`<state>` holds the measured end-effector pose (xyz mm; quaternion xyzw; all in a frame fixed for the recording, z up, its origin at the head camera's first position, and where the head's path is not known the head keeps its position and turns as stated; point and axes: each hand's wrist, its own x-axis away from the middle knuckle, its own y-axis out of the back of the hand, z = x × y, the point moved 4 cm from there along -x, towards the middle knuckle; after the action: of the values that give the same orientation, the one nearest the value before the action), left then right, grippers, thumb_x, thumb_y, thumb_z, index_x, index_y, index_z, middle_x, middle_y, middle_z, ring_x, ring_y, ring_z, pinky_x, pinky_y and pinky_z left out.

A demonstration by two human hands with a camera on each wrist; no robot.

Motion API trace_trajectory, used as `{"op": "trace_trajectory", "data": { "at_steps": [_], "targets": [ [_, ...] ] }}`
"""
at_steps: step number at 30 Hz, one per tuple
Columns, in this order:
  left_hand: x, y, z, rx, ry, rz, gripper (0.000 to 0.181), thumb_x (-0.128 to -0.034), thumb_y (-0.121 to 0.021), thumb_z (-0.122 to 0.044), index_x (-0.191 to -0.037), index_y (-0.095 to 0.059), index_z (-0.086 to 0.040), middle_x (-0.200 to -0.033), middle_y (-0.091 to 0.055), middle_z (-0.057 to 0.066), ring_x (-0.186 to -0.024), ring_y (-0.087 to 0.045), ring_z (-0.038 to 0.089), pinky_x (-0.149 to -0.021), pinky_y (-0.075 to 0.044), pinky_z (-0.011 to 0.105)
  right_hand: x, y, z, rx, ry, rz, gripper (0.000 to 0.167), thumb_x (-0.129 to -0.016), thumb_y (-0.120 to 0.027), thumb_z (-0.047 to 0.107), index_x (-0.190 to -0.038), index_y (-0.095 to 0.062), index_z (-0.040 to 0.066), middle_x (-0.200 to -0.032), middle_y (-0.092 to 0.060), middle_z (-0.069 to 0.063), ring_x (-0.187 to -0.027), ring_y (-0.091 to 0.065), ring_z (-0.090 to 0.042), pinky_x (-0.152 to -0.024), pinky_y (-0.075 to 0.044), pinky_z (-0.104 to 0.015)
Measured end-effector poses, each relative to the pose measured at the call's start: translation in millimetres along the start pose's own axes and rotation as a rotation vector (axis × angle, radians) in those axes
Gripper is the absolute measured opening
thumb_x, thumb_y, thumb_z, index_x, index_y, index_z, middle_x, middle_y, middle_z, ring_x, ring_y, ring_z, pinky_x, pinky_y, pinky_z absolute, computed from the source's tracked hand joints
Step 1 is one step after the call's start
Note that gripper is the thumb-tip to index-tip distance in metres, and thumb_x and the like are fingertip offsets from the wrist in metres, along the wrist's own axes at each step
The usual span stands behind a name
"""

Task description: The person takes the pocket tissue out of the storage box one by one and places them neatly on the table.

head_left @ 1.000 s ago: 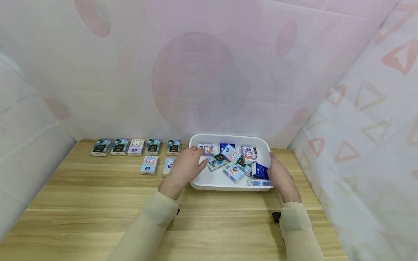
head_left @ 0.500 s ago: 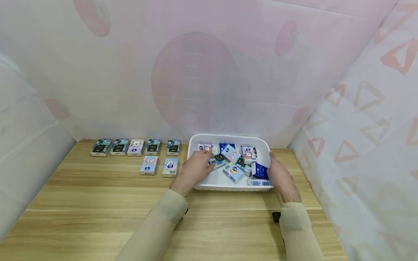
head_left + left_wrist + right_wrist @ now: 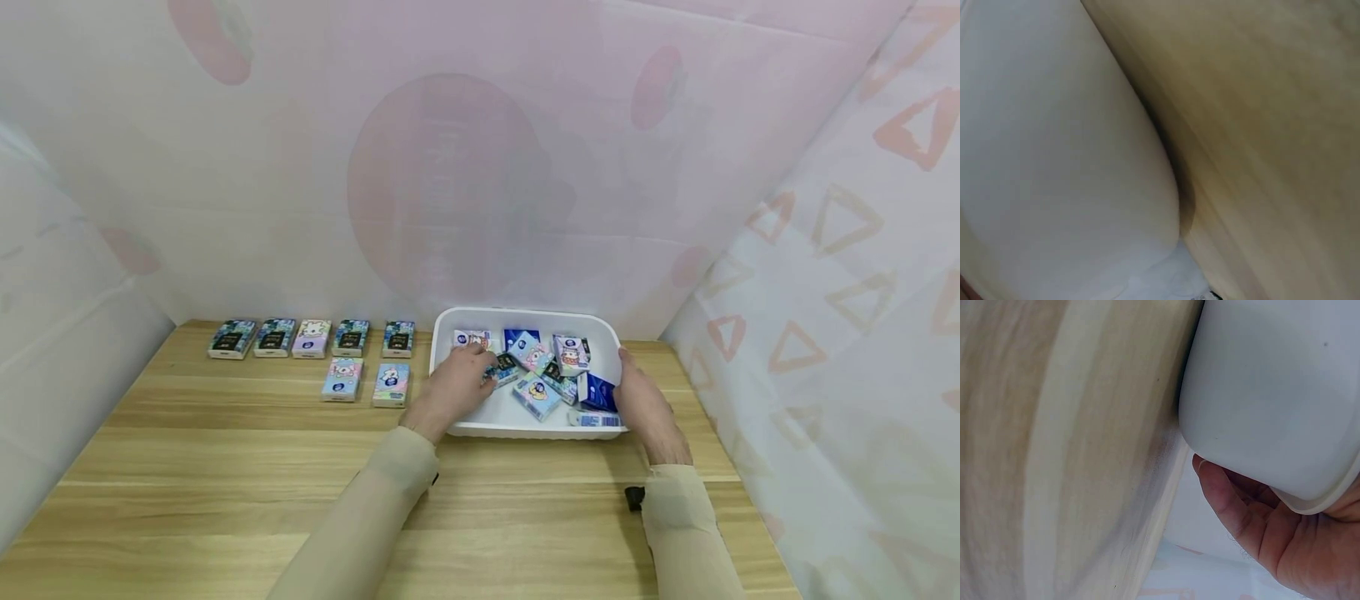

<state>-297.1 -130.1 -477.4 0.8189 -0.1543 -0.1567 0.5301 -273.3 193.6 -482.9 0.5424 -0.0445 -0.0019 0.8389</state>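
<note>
A white plastic tray [image 3: 480, 422] holds several small tissue packs, some dark floral, some pastel cartoon and some deep blue. My left hand [image 3: 453, 385] reaches over its left side, with thumb and fingers pinching the left end of a dark floral tissue pack [image 3: 506, 370]. That end is mostly hidden by the hand. My right hand [image 3: 643, 408] grips the tray's right side; in the right wrist view, the right hand's fingers [image 3: 1235, 509] curl against the outside wall below the rim. The left wrist view shows only the tray's outer wall [image 3: 1072, 156] and wood, no hand.
Several tissue packs [image 3: 274, 337] stand in a spaced back row on the wooden table [image 3: 225, 483], left of the tray. Two pastel packs, a pink-blue one [image 3: 342, 380] and a blue-green one [image 3: 392, 385], lie in front. A printed cloth wall [image 3: 300, 208] rises behind.
My left hand has moved right from the tray's left rim onto the dark floral tissue pack, uncovering the blue-green pack on the table. The right hand and the tray stay in place.
</note>
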Motion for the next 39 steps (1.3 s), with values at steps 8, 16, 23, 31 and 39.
{"op": "trace_trajectory", "data": {
  "at_steps": [8,16,23,31,39],
  "targets": [
    [-2.4,-3.2,0.9,-0.014,0.021,0.049,0.042,-0.1111,-0.084,-0.026,-0.151,-0.076,-0.012,-0.158,-0.074,0.014,-0.144,-0.071,0.039,-0.123,-0.063,0.057,-0.1,0.8,-0.3,0.001,-0.005,0.002,0.078,-0.112,-0.047,-0.001,-0.183,-0.016,-0.007,-0.17,-0.052,-0.045,-0.14,-0.07,-0.059,-0.115,-0.061,-0.073],
    [-1.8,-1.9,1.3,-0.028,0.009,0.038,0.035,-0.1055,-0.091,-0.025,-0.136,-0.08,-0.013,-0.142,-0.077,0.013,-0.129,-0.075,0.036,-0.114,-0.068,0.054,-1.1,0.7,0.0,-0.009,-0.002,0.0,0.077,-0.112,-0.046,-0.001,-0.183,-0.016,-0.008,-0.17,-0.051,-0.045,-0.145,-0.068,-0.06,-0.119,-0.059,-0.074],
    [-2.3,-2.2,3.0,-0.02,-0.002,0.028,0.03,-0.0993,-0.095,-0.019,-0.123,-0.078,-0.013,-0.131,-0.075,0.012,-0.117,-0.074,0.033,-0.109,-0.068,0.05,-0.7,-0.9,-1.3,-0.017,-0.015,0.01,0.078,-0.112,-0.045,-0.001,-0.184,-0.015,-0.007,-0.172,-0.049,-0.045,-0.148,-0.066,-0.06,-0.121,-0.058,-0.075],
    [-0.6,2.6,0.3,0.02,0.028,0.039,0.029,-0.097,-0.095,-0.016,-0.12,-0.078,-0.013,-0.13,-0.073,0.012,-0.122,-0.072,0.036,-0.111,-0.067,0.051,-2.1,-1.6,-1.7,-0.016,-0.019,0.018,0.077,-0.112,-0.045,-0.001,-0.183,-0.016,-0.007,-0.172,-0.049,-0.045,-0.144,-0.068,-0.06,-0.119,-0.06,-0.075],
    [1.8,15.4,-6.3,0.0,0.018,0.02,0.024,-0.0991,-0.095,-0.022,-0.117,-0.081,-0.014,-0.137,-0.075,0.009,-0.122,-0.069,0.035,-0.113,-0.066,0.049,-1.5,-0.9,-0.7,-0.02,-0.018,0.023,0.077,-0.113,-0.044,-0.002,-0.184,-0.014,-0.008,-0.172,-0.048,-0.046,-0.146,-0.067,-0.06,-0.122,-0.058,-0.074]
  ]
}}
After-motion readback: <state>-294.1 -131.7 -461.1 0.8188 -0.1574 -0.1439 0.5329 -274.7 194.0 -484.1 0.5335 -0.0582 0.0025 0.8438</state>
